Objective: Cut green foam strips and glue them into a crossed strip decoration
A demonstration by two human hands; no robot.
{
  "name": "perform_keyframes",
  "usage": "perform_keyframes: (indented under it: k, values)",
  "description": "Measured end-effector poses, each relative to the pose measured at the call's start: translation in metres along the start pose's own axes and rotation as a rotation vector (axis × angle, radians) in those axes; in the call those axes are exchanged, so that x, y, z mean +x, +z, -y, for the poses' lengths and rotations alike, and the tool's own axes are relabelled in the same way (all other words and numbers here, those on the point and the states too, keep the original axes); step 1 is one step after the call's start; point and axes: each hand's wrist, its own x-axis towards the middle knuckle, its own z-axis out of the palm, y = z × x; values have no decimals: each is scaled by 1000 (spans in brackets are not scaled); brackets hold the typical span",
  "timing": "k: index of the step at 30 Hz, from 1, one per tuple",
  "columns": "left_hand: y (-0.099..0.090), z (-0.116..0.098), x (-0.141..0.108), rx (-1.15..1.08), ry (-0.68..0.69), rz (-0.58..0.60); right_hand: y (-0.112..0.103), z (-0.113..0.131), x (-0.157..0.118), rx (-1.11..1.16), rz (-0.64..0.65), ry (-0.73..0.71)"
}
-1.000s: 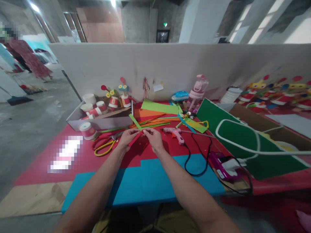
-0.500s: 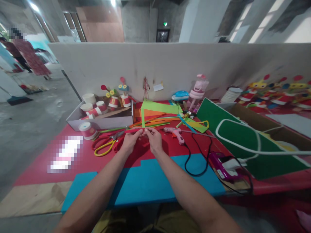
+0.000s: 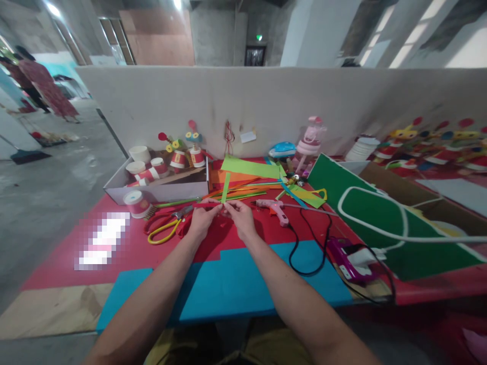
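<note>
A narrow light-green paper strip (image 3: 225,186) rises from between my fingertips, its top leaning slightly right. My left hand (image 3: 204,217) pinches its lower end from the left. Close against it, my right hand (image 3: 241,219) pinches the same end from the right, fingers bent. The exact fold or end of the strip is hidden by my fingers. To the right of my right hand lies a pink glue gun (image 3: 274,209). Yellow-and-red-handled pliers (image 3: 167,230) rest left of my left hand.
Coloured paper strips and a green sheet (image 3: 251,167) lie beyond my hands. A white box (image 3: 171,192) with cups and paper figures stands left, beside another cup (image 3: 137,204). A purple power strip (image 3: 348,261), cables and a green board (image 3: 380,228) are right. People stand far left.
The strip's upper end has come down off the green sheet and now leans to the right. Both hands stay in nearly the same place, still pinching its lower end.
</note>
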Motion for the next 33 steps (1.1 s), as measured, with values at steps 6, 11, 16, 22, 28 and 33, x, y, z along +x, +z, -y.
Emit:
perform_keyframes:
  k: [6,11,16,22,28,33]
  values:
    - [-2,1,2,-36,21,27,1,1,-1,22,57,29]
    - [-3,3,3,-36,-10,68,0,-1,0,22,37,42]
    - [-4,4,4,-34,-2,80,2,2,-2,-7,47,18]
    - [-3,3,2,-100,-21,71,4,0,-2,5,-4,-12]
    - [-1,1,1,-113,-22,79,3,-2,-1,-62,-19,-58]
    - [0,1,0,-129,-112,144,3,-3,-1,-83,-17,-118]
